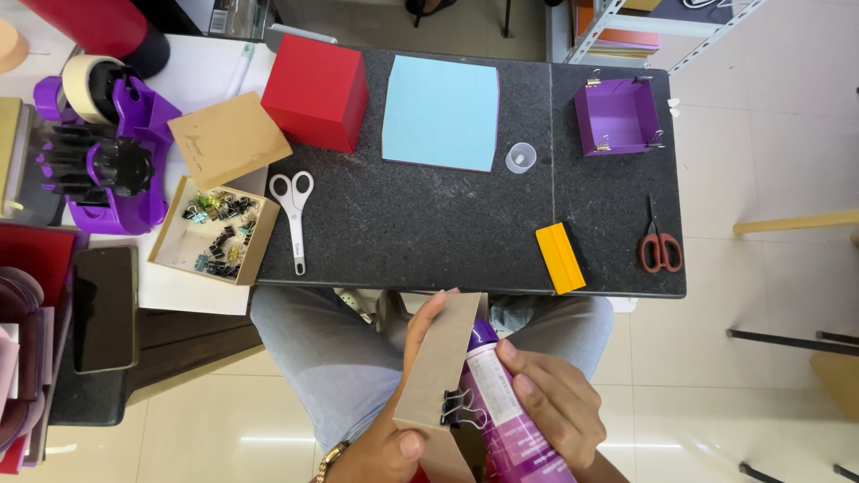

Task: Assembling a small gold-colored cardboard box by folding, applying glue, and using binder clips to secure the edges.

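The person sits at a dark stone table (429, 233) with both hands held over the lap, near the bottom edge of the view. The left hand (394, 429) grips a brown cardboard box panel (443, 367): its fingers wrap the far-left face, the fingertips showing at the panel's upper edge, and the thumb presses the near lower edge just beside a black binder clip (458, 407) clamped on that edge. The right hand (550, 402) is closed around a purple spray can (501, 402) with a white label; its fingers curl over the right side of the can, the index finger lying across the upper part of the label. The can lies tilted, its purple cap end touching or just behind the right face of the panel; the exact contact cannot be told from this view. On the table, far left, stands a red box (315, 91), and to its right lies a light blue sheet (440, 112), with a small clear cup (521, 157) just beside it. A purple open box (617, 116) with clips on its rim stands at far right. White-handled scissors (293, 215) lie at left, a yellow squeegee (560, 258) at the near edge, and red-handled scissors (659, 243) at right. A tray of binder clips (215, 231) sits beyond the table's left edge.
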